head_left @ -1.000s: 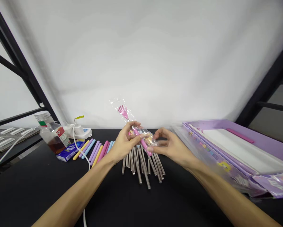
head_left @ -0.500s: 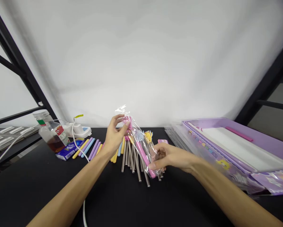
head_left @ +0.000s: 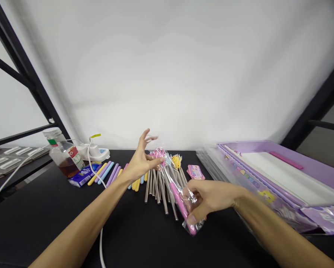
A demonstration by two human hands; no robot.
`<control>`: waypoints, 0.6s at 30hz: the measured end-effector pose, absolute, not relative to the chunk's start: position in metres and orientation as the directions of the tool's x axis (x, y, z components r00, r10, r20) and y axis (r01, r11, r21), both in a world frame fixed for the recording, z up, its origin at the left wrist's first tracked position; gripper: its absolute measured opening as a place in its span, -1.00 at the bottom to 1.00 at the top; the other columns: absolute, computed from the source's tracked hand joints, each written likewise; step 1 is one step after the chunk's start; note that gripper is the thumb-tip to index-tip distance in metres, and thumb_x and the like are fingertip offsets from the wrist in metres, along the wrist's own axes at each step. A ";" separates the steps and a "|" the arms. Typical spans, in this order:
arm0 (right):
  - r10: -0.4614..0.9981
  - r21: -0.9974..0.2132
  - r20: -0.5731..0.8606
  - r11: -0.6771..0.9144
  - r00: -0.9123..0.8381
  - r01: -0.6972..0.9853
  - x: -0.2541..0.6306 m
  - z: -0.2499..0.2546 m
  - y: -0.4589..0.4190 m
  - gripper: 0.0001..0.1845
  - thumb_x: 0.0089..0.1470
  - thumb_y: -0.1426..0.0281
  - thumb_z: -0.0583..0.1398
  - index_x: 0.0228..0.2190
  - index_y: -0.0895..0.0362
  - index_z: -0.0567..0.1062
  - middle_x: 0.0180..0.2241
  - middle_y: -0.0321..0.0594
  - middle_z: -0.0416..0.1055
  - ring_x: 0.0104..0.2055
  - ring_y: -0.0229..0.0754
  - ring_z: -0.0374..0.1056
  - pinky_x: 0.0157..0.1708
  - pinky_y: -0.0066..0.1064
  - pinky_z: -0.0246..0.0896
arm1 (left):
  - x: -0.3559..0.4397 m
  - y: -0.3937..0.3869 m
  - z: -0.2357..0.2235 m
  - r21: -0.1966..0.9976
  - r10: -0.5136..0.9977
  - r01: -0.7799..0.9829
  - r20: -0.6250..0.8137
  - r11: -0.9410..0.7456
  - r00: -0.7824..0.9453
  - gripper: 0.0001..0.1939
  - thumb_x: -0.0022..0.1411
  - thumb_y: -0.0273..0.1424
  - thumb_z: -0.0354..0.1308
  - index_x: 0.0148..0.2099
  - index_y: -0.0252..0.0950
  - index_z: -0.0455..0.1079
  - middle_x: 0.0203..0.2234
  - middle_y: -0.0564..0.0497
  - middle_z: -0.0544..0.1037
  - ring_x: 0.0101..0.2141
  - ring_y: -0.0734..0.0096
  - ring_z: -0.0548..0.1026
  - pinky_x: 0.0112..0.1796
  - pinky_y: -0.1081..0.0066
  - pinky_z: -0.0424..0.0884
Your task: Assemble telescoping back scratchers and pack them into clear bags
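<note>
A pink back scratcher [head_left: 179,199] with a hand-shaped head lies slanted inside a clear plastic bag [head_left: 167,169]. My right hand [head_left: 208,199] grips its handle end through the film, thumb on top. Beside the pink head my left hand [head_left: 141,160] is open, with fingers spread and the thumb close to the bag; whether it touches the film I cannot tell. Beneath the bag, several metal rods [head_left: 164,203] lie fanned on the black table, with yellow hand-shaped heads [head_left: 177,161] and pale blue ones at their far ends.
Yellow, blue and purple handles [head_left: 107,173] lie to the left, behind a white cable [head_left: 100,242]. Further left are a blue packet [head_left: 84,175], a bottle [head_left: 65,156] and a power strip [head_left: 102,154]. Pink cards [head_left: 195,172] and a purple box [head_left: 320,178] are at the right.
My left hand has let go of the head end and spread its fingers. My right hand has drawn the bagged back scratcher nearer and slightly right, uncovering the pink cards.
</note>
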State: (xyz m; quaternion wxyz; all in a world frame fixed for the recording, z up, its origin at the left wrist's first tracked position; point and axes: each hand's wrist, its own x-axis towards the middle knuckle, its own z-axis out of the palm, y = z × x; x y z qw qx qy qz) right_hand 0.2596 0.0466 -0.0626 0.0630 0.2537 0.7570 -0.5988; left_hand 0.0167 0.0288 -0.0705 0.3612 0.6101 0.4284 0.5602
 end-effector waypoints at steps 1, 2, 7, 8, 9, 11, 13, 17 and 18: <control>0.319 -0.873 -0.397 0.157 -0.861 0.461 0.259 -0.064 0.048 -0.57 -0.27 0.19 0.50 -0.51 0.20 0.49 -0.51 -0.30 0.47 -0.49 -0.34 0.32 -0.48 -0.53 0.25 | 0.019 0.028 -0.071 0.916 0.922 0.115 0.387 -0.384 -0.006 0.03 0.01 -0.34 0.44 0.33 0.21 -0.15 0.31 -0.14 0.09 -0.54 0.60 0.52 -0.45 0.32 0.64; 0.323 -0.873 -0.396 0.158 -0.860 0.461 0.259 -0.066 0.049 -0.57 -0.27 0.19 0.50 -0.51 0.20 0.47 -0.51 -0.30 0.46 -0.50 -0.35 0.32 -0.49 -0.53 0.25 | 0.021 0.028 -0.072 0.911 0.916 0.111 0.401 -0.396 -0.026 -0.04 0.03 -0.33 0.43 0.29 0.14 -0.11 0.27 -0.13 0.16 -0.54 0.60 0.53 -0.43 0.32 0.64; 0.298 -0.892 -0.377 0.138 -0.877 0.430 0.260 -0.071 0.053 -0.57 -0.17 0.18 0.47 -0.49 0.22 0.45 -0.49 -0.28 0.48 -0.48 -0.36 0.34 -0.47 -0.55 0.25 | 0.036 0.026 -0.078 0.892 0.876 0.136 0.451 -0.432 -0.173 -0.48 0.10 -0.28 0.37 -0.05 -0.17 0.11 0.09 -0.05 0.35 -0.51 0.56 0.56 -0.44 0.47 0.59; 0.298 -0.890 -0.377 0.144 -0.877 0.432 0.261 -0.070 0.053 -0.57 -0.16 0.17 0.46 -0.48 0.22 0.46 -0.50 -0.28 0.48 -0.48 -0.36 0.34 -0.47 -0.55 0.25 | 0.038 0.025 -0.079 0.892 0.875 0.148 0.449 -0.427 -0.181 -0.54 0.11 -0.27 0.36 -0.10 -0.22 0.16 0.07 -0.05 0.37 -0.50 0.55 0.57 -0.45 0.51 0.57; 0.303 -0.888 -0.376 0.151 -0.876 0.434 0.261 -0.070 0.053 -0.57 -0.16 0.16 0.46 -0.47 0.22 0.47 -0.50 -0.28 0.49 -0.49 -0.36 0.34 -0.47 -0.55 0.25 | 0.040 0.024 -0.079 0.894 0.876 0.159 0.444 -0.419 -0.186 -0.59 0.11 -0.26 0.36 -0.15 -0.26 0.21 0.05 -0.05 0.39 -0.49 0.54 0.57 -0.45 0.54 0.55; 0.311 -0.887 -0.371 0.161 -0.875 0.433 0.261 -0.068 0.051 -0.59 -0.13 0.16 0.45 -0.48 0.22 0.47 -0.49 -0.27 0.50 -0.49 -0.36 0.34 -0.45 -0.53 0.26 | 0.041 0.023 -0.077 0.907 0.891 0.163 0.415 -0.388 -0.187 -0.62 0.11 -0.24 0.37 -0.17 -0.31 0.29 -0.03 -0.06 0.44 -0.49 0.54 0.57 -0.43 0.56 0.54; 0.310 -0.891 -0.365 0.158 -0.878 0.426 0.261 -0.065 0.049 -0.65 -0.08 0.20 0.43 -0.48 0.20 0.49 -0.48 -0.27 0.51 -0.48 -0.36 0.35 -0.44 -0.53 0.26 | 0.041 0.023 -0.074 0.926 0.910 0.139 0.373 -0.351 -0.183 -0.54 0.10 -0.23 0.38 -0.04 -0.30 0.32 -0.12 -0.06 0.49 -0.50 0.55 0.56 -0.41 0.56 0.53; 0.293 -0.882 -0.377 0.175 -0.879 0.437 0.266 -0.059 0.051 -0.67 -0.07 0.21 0.42 -0.49 0.19 0.49 -0.46 -0.25 0.53 -0.45 -0.31 0.37 -0.43 -0.50 0.25 | 0.037 0.025 -0.073 0.934 0.924 0.064 0.356 -0.351 -0.139 -0.19 0.03 -0.23 0.44 0.27 -0.17 0.17 0.15 -0.17 0.33 -0.51 0.61 0.53 -0.40 0.49 0.57; 0.302 -0.877 -0.377 0.187 -0.876 0.442 0.269 -0.057 0.053 -0.65 -0.09 0.18 0.43 -0.49 0.19 0.49 -0.45 -0.24 0.53 -0.43 -0.29 0.38 -0.42 -0.49 0.25 | 0.035 0.026 -0.073 0.932 0.922 0.052 0.364 -0.360 -0.131 -0.13 0.02 -0.24 0.45 0.30 -0.13 0.13 0.24 -0.19 0.22 -0.50 0.62 0.53 -0.41 0.47 0.58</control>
